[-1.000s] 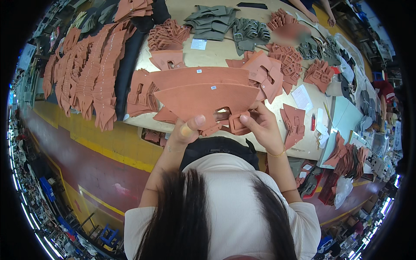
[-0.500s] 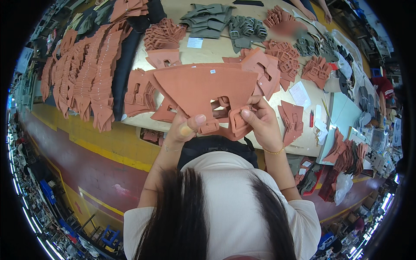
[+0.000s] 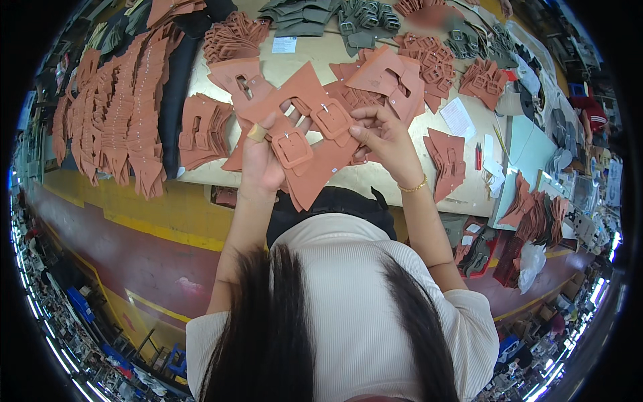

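Just above the table's near edge I hold a terracotta leather piece (image 3: 307, 180) with cut-out openings and two square covered buckles. One buckle (image 3: 292, 149) hangs near my left hand (image 3: 264, 154), the other (image 3: 331, 120) near my right hand (image 3: 387, 142). My left fingers reach behind the leather and show through an opening, and the thumb, wrapped in a tan covering, rests at its left edge. The right thumb and fingers pinch the edge beside the upper buckle. Slotted terracotta pieces (image 3: 392, 78) lie just beyond; how many layers I hold, I cannot tell.
Long overlapping rows of terracotta pieces (image 3: 139, 107) lie at the left. Buckled terracotta straps (image 3: 234, 37), green pieces (image 3: 299, 17) and green buckled straps (image 3: 368, 23) are stacked at the back. Toward the right are a paper sheet (image 3: 457, 120), a red pen (image 3: 478, 157) and a terracotta stack (image 3: 445, 164).
Both hands have moved up and turned the leather piece over, so its buckles now face up and its broad flap points toward me. My right hand has shifted to the upper buckle's edge.
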{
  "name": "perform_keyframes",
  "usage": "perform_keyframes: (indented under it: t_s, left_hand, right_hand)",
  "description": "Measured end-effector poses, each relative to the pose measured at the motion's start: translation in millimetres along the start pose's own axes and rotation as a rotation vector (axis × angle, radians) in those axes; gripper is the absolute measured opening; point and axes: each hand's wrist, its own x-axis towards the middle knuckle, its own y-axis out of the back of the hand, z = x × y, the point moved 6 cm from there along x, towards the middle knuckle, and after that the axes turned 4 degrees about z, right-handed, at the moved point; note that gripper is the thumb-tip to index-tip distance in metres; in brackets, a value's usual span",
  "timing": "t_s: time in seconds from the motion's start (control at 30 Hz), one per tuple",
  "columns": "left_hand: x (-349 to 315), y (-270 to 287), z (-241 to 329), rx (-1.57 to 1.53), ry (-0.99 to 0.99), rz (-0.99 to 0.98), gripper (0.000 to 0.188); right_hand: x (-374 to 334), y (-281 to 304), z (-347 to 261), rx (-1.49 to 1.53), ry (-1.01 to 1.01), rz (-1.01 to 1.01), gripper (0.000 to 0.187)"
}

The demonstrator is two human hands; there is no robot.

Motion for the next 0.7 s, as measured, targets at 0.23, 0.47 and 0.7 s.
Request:
perform_keyframes:
  t_s: [0.23,0.47,0.7]
  left_hand:
    - [1,8,-3,-0.056,0.036,0.008,0.049]
    - [-1,5,-5,-0.112,-0.015,-0.036,0.045]
    - [-14,1,-4,-0.030,-0.309,-0.049,0.049]
  right_hand:
    - [-2,-1,3,0.023,-0.036,0.004,0.029]
    - [-6,-5,-9,0.016,-0.023,0.024,0.026]
    - [-68,-104,-70,-0.602,1.110,0.009,0.023]
